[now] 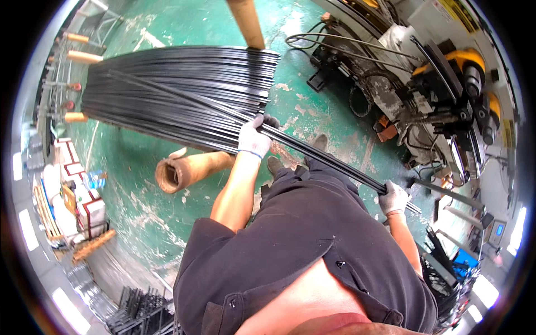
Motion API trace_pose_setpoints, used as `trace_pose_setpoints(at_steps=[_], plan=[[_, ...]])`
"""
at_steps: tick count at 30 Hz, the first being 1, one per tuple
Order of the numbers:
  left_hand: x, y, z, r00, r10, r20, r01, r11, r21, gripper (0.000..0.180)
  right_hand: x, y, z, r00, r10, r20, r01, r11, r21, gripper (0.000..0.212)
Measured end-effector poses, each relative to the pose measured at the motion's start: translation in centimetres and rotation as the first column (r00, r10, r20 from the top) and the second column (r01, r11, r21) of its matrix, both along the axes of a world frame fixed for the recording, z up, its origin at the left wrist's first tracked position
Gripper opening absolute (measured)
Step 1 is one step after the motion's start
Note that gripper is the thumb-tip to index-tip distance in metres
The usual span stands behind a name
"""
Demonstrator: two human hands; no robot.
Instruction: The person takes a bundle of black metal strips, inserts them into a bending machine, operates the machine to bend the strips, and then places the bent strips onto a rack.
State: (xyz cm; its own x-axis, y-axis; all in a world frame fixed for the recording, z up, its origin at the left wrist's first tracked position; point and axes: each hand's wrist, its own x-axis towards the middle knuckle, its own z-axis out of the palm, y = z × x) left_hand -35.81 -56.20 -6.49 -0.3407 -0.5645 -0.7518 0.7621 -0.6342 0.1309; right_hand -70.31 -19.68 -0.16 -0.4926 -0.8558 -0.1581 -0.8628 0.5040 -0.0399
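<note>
A few long, thin black metal rods (318,152) slant across in front of my body, held in both hands. My left hand (255,137), in a white glove with dark fingertips, is closed round them near the middle. Close to their right ends, my gloved right hand (393,199) is wrapped round the same rods. Their far left ends reach over a wide layer of similar black rods (184,70) lying side by side. Cardboard-brown tubes support that layer; one tube (190,170) sticks out toward me with its hollow end showing.
Machinery with yellow-and-black parts (472,70) and loose cables stands at the right. Another brown tube (245,22) rises at the far edge of the layer. White boxes (89,209) are stacked at the left. Bundles of dark rods (139,310) stand at the lower left. The green floor (131,192) is scuffed.
</note>
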Motion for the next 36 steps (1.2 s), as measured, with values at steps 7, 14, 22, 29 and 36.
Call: trace_pose_setpoints(at_steps=[7, 14, 22, 29, 36], plan=[[-5.1, -2.6, 8.6, 0.989, -0.044, -0.139, 0.001, 0.956, -0.293, 0.009, -15.5, 11.1, -4.7, 0.943, -0.313, -0.116, 0.315, 0.949, -0.003, 0.008], [-20.1, -0.9, 18.8, 0.984, -0.174, 0.029, 0.156, 0.785, -0.599, 0.011, -21.0, 7.4, -7.9, 0.259, -0.394, 0.882, 0.791, -0.437, -0.428, 0.060], [-36.0, 2.4, 21.5, 0.845, -0.519, 0.129, 0.403, 0.458, -0.792, 0.021, -23.3, -3.6, -1.9, -0.163, 0.797, 0.582, 0.859, -0.176, 0.481, 0.028], [-37.0, -11.6, 27.2, 0.890, -0.439, 0.123, 0.315, 0.396, -0.863, 0.025, -30.7, -1.0, 0.3, 0.141, 0.719, 0.680, 0.820, -0.470, 0.327, 0.023], [-42.1, -20.3, 21.6, 0.884, -0.363, 0.296, 0.445, 0.455, -0.771, 0.025, -33.2, -9.3, 7.4, 0.200, 0.452, 0.869, 0.758, -0.633, 0.155, 0.029]])
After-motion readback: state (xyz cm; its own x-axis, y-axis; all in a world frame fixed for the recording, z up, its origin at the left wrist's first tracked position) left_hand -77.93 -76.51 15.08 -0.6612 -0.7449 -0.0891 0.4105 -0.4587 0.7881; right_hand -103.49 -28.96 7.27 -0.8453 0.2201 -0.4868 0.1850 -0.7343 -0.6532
